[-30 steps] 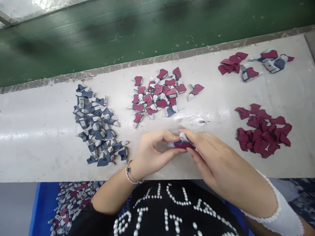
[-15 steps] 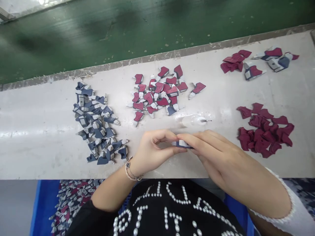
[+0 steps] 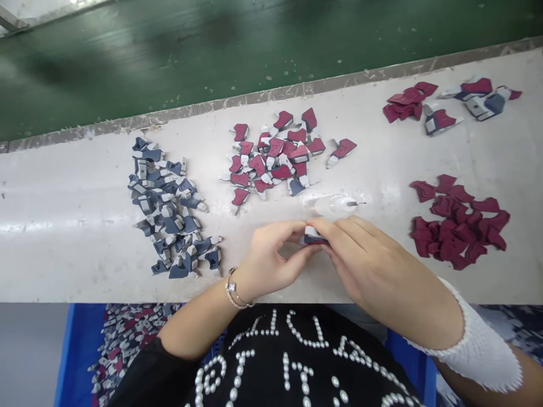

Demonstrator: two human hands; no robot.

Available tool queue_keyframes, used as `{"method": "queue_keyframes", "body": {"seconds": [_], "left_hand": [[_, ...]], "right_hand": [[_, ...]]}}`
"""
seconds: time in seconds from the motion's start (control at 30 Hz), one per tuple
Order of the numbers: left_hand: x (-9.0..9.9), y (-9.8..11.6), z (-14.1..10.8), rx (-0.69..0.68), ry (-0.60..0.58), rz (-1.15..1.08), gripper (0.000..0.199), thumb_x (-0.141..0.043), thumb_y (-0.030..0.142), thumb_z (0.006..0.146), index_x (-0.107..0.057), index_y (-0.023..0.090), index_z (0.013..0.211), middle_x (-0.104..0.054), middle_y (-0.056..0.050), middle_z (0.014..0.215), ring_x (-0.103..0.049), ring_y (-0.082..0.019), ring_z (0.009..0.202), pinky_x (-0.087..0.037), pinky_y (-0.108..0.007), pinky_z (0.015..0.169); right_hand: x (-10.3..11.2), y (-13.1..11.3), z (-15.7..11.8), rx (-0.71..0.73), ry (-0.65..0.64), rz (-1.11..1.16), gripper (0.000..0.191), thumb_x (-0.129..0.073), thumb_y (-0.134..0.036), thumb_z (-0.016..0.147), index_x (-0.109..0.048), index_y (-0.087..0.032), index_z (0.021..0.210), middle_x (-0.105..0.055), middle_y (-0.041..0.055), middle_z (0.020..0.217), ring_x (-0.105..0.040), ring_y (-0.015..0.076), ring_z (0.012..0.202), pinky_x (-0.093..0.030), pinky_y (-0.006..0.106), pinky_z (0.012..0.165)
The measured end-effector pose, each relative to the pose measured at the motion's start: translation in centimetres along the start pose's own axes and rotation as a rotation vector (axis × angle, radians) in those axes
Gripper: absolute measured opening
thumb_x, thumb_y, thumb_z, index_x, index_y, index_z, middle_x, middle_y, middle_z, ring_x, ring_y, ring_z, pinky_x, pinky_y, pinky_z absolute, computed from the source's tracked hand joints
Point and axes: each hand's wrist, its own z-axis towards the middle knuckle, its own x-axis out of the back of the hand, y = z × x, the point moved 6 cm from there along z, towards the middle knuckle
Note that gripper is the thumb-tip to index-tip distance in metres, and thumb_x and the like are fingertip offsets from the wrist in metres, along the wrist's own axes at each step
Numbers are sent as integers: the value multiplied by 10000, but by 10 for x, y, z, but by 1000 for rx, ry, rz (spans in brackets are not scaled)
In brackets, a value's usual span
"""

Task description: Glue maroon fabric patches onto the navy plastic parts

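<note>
Between my two hands, low over the table, is a small blue and white plastic part (image 3: 314,237), mostly hidden by fingers. My left hand (image 3: 275,254) pinches its left end between thumb and fingertips. On its right end my right hand (image 3: 360,254) is closed, with fingers lying across the top. Just beyond the hands lies a white bottle with a thin metal tip (image 3: 335,204). A cluster of parts with maroon plates (image 3: 275,164) sits farther back. To the left is a pile of blue and grey parts (image 3: 169,209).
Maroon plates (image 3: 458,226) lie heaped at the right, with a smaller heap (image 3: 409,102) behind. Several larger assembled pieces (image 3: 441,120) rest at the back right. A blue bin (image 3: 76,350) of mixed parts stands below the table's front edge. A green surface (image 3: 254,51) runs along the back.
Both hands have moved slightly away from my body with the part, which appears tilted to show more of its side. The right forearm has swung inward.
</note>
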Motion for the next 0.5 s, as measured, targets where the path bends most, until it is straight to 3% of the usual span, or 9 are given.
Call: {"method": "queue_keyframes", "body": {"seconds": [0.07,0.13,0.23,0.33,0.4,0.5], "left_hand": [[0,1,-1,-13,41,12,179,-727,203,847,-699,132,1010,-786,-78,880,-763,-180,780,-657,-293,731],[-2,-4,-1,88,8,-142,202,-748,210,839,-695,137,1019,-793,-83,906,-777,-189,815,-664,-298,762],[-16,-16,-3,446,-244,-607,196,-790,237,827,-691,134,961,-802,-92,906,-797,-202,825,-673,-283,770],[-29,-17,-13,757,-505,-1006,168,-799,248,832,-711,138,922,-808,-98,886,-801,-193,769,-669,-226,705],[-31,-17,-17,878,-582,-1189,183,-820,249,816,-730,147,937,-811,-94,874,-800,-177,750,-658,-184,680],[-32,-17,-22,969,-635,-1317,253,-851,274,787,-742,130,965,-807,-87,838,-794,-157,728,-647,-158,667]], "right_hand": [[1,1,1,2,12,-17,319,-442,-41,946,-598,-45,1224,-690,166,981,-657,306,866,-583,480,756],[5,4,1,6,23,23,319,-427,-75,974,-604,-37,1237,-703,174,996,-675,309,882,-591,482,762],[13,12,-5,-32,-5,231,399,-404,-189,1040,-531,-56,1395,-720,168,1135,-701,282,1025,-609,441,855],[20,18,-11,-105,-81,454,485,-386,-262,1065,-401,-159,1538,-682,118,1330,-677,236,1177,-603,369,930],[25,18,-13,-126,-141,565,491,-426,-269,1053,-398,-254,1543,-696,63,1319,-704,203,1118,-615,311,863],[29,16,-13,-139,-200,660,368,-493,-255,1028,-541,-344,1382,-742,-12,1171,-727,142,936,-589,227,735]]}}
